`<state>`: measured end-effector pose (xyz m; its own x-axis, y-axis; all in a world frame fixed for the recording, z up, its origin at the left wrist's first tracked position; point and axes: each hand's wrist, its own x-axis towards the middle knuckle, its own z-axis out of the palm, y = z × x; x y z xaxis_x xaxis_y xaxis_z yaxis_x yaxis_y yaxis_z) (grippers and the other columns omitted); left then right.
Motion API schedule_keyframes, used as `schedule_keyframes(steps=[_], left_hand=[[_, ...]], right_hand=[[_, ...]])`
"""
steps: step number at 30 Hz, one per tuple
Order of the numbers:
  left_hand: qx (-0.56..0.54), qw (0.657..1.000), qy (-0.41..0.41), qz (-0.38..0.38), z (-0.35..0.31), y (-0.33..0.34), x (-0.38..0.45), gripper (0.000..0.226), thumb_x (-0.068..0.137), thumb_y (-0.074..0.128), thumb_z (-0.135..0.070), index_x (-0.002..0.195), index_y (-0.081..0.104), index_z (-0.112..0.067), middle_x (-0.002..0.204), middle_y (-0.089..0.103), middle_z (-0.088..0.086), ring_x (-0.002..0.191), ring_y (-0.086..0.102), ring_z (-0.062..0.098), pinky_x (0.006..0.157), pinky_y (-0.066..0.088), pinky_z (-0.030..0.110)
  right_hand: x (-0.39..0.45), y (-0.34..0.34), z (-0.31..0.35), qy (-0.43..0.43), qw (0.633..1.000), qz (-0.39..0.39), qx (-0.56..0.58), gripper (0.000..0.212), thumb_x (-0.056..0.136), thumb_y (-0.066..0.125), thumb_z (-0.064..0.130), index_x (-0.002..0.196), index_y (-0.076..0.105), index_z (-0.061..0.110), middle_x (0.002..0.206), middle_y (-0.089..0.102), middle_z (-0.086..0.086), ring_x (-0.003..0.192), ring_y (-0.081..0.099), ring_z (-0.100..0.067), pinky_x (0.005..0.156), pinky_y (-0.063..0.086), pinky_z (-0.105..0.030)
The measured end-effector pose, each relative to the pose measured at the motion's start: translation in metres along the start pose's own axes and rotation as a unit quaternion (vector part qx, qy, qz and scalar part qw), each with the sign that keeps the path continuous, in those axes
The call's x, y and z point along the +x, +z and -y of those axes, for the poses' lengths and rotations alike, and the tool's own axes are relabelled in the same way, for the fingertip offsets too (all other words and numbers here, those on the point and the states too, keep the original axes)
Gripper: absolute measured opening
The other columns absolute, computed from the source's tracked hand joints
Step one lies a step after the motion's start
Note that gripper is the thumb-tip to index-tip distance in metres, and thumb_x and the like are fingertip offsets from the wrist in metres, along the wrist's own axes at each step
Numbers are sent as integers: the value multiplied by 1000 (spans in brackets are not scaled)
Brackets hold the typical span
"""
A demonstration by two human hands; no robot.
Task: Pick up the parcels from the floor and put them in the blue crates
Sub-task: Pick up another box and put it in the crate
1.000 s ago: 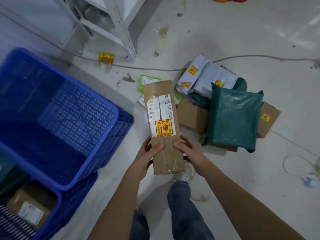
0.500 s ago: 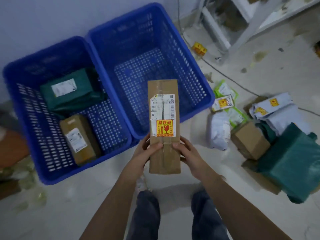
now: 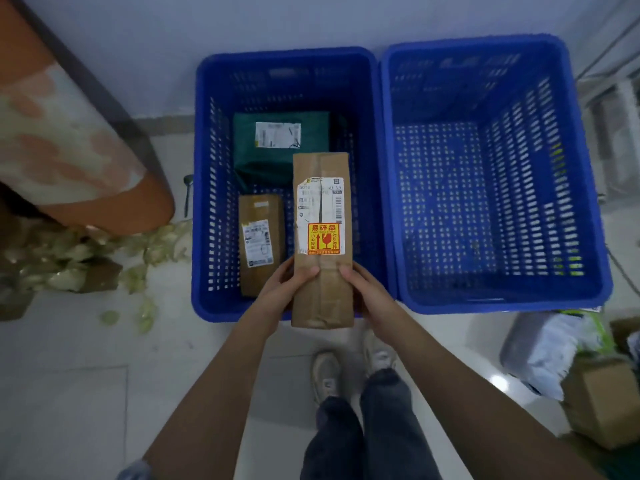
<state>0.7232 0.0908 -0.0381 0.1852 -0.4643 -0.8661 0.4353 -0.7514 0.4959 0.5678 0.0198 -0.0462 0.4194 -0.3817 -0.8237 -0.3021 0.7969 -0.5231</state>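
Pale tiled floor point(image 3: 69, 393) against a grey-white wall, head view, looking down. Two blue crates side by side along the wall, rims touching: left crate point(image 3: 202, 202) and right crate point(image 3: 588, 202), both with perforated walls and bases. Left crate holds a green bagged parcel point(image 3: 273, 161) with a white label toward its far edge, and a small brown box point(image 3: 259, 237) with a white label near its front left corner. Right crate shows only its slotted base. Long brown cardboard parcel point(image 3: 322, 237), taped, bearing a white shipping label and an orange fragile sticker, held above the front right part of the left crate, its near end overhanging the front rim. Left hand point(image 3: 280, 289) grips the parcel's left side, thumb across the top face; right hand point(image 3: 367, 289) grips the right side, thumb likewise on top. Both forearms bare. Dark jeans and pale shoes point(image 3: 327, 375) below, on the floor just in front of the crates. Grey poly mailer point(image 3: 540, 351) and a brown carton point(image 3: 602, 400) on the floor at the lower right. Orange patterned object point(image 3: 69, 133) at the upper left, pale scraps point(image 3: 145, 265) scattered beside it
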Motion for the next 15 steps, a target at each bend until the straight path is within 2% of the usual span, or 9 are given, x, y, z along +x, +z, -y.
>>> schedule_keyframes(steps=[2,5,10,13,15], left_hand=[[-10,1000,-2,-14,3,-5,14,81,72,74,-44,143,39,-26,135,54,3,116,56,21,99,48,44],[-12,999,-19,-36,4,-8,32,92,62,79,-51,141,42,-26,137,54,3,119,55,20,104,44,44],[18,998,-27,-60,6,-14,71,65,83,68,-37,141,43,-24,135,55,1,119,54,19,102,45,38],[36,995,-39,-80,11,-16,92,61,86,65,-32,142,42,-23,137,54,2,121,53,20,103,44,37],[40,994,-41,-96,15,-19,106,59,88,63,-28,142,42,-21,137,54,3,121,52,21,100,44,35]], right_hand=[[17,4,3,4,1000,-6,-26,56,84,59,51,135,46,31,127,60,-2,113,59,-23,99,48,-45],[38,5,7,20,997,11,-71,41,91,50,47,130,47,34,130,58,0,117,56,-20,98,48,-38],[73,0,17,41,985,36,-162,50,97,41,42,145,32,29,142,46,3,129,45,-16,99,36,-25],[98,2,12,51,980,30,-190,49,98,40,38,145,31,25,142,46,0,128,45,-17,101,38,-28],[118,7,4,54,976,16,-208,47,99,39,34,145,32,25,142,47,-2,127,47,-20,106,40,-35]])
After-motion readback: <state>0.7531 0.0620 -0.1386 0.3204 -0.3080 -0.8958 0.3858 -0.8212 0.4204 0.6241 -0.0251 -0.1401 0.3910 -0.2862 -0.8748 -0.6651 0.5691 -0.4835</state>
